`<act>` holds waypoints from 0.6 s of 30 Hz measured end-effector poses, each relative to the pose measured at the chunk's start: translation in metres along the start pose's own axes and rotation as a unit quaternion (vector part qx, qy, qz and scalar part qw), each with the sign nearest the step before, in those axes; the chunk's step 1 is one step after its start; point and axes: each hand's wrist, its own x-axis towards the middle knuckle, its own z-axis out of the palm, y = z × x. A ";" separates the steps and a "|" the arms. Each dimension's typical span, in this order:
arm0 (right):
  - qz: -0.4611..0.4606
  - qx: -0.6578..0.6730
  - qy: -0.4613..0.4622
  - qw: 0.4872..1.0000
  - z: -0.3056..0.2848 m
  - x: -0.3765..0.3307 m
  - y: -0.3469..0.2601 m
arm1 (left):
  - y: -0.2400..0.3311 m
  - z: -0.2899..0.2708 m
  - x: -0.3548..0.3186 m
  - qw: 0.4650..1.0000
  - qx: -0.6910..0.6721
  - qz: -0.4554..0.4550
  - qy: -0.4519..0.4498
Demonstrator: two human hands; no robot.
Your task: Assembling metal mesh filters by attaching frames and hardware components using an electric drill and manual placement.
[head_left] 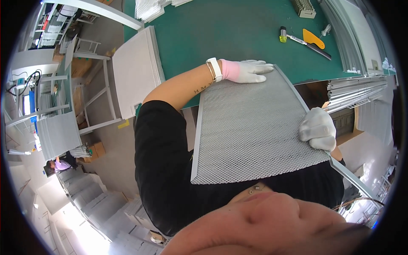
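Note:
A grey metal mesh panel (pixel 250 127) with a thin metal frame lies tilted between my body and the edge of the green table (pixel 229 29). My left hand (pixel 248 71), in a white glove with a pink cuff, lies flat over the panel's far edge where it meets the table. A white watch and a bracelet sit on that wrist. My right hand (pixel 318 128), also in a white glove, is clenched around the panel's right frame edge. The panel's near edge sits against my black shirt.
On the table lie a yellow-headed mallet (pixel 282 35), an orange scraper (pixel 313 38) and a black-handled tool (pixel 319 51). A stack of mesh panels (pixel 136 70) sits at the table's left end, and bundled metal strips (pixel 357 89) at the right. Another person (pixel 59 164) works far left.

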 end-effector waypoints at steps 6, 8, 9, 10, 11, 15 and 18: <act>-0.011 -0.016 0.009 1.000 0.001 0.004 0.001 | 0.020 -0.016 -0.025 0.999 0.010 -0.040 0.023; -0.018 -0.006 0.003 1.000 -0.005 0.009 0.009 | 0.030 -0.018 -0.042 0.992 0.055 -0.066 0.091; -0.054 -0.022 -0.015 0.998 -0.010 0.012 0.018 | 0.036 -0.025 -0.054 0.987 0.045 -0.102 0.114; -0.086 -0.043 -0.033 0.995 -0.016 0.014 0.029 | 0.039 -0.037 -0.065 0.976 0.077 -0.176 0.102; -0.238 0.118 -0.156 0.951 -0.042 0.015 0.042 | 0.048 -0.050 -0.063 0.983 0.056 -0.094 0.148; 0.146 -0.101 0.206 0.962 -0.035 0.022 0.045 | 0.072 -0.077 -0.157 0.847 -0.300 0.381 0.220; 0.201 -0.133 0.362 0.901 -0.053 0.035 0.089 | 0.132 -0.055 -0.148 0.703 -0.112 0.160 0.684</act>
